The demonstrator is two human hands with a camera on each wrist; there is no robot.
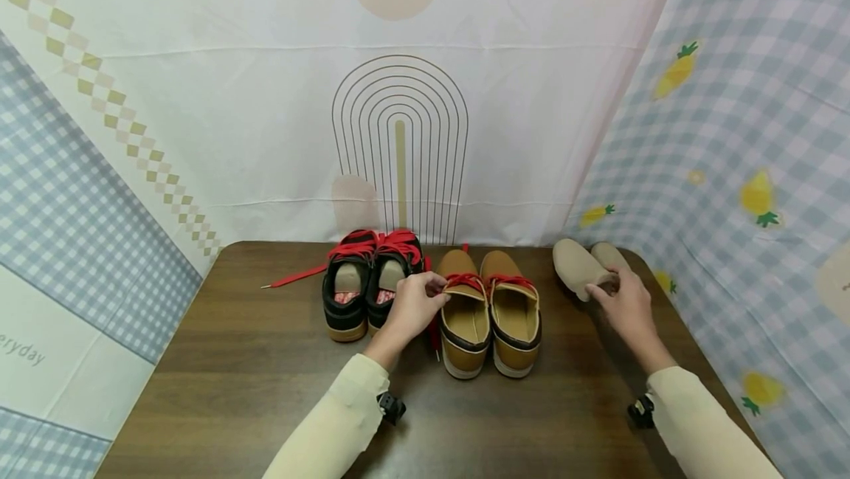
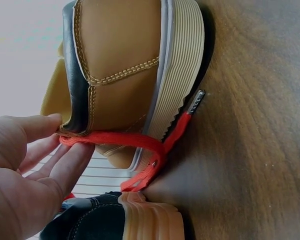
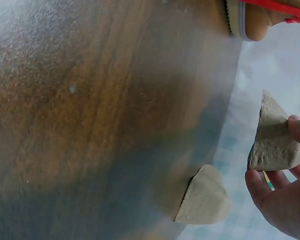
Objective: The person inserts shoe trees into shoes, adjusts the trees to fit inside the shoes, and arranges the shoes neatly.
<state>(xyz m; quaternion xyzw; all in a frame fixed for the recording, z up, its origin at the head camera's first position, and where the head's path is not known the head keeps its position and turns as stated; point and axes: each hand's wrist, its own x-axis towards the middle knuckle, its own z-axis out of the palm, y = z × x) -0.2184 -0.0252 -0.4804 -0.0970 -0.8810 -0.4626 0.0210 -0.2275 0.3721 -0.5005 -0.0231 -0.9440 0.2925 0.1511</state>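
Note:
Two brown shoes with red laces stand side by side on the table; the left one is at my left hand. In the left wrist view my left thumb and fingers pinch the edge of that brown shoe by its opening, and a red lace runs over the fingers. My right hand holds a beige shoe insert at the table's back right. The right wrist view shows the insert between thumb and fingers of my right hand, with a second insert lying beside it.
A pair of black shoes with red laces and beige inserts inside stands left of the brown pair. One red lace stretches left over the table. Patterned cloth hangs behind and at both sides.

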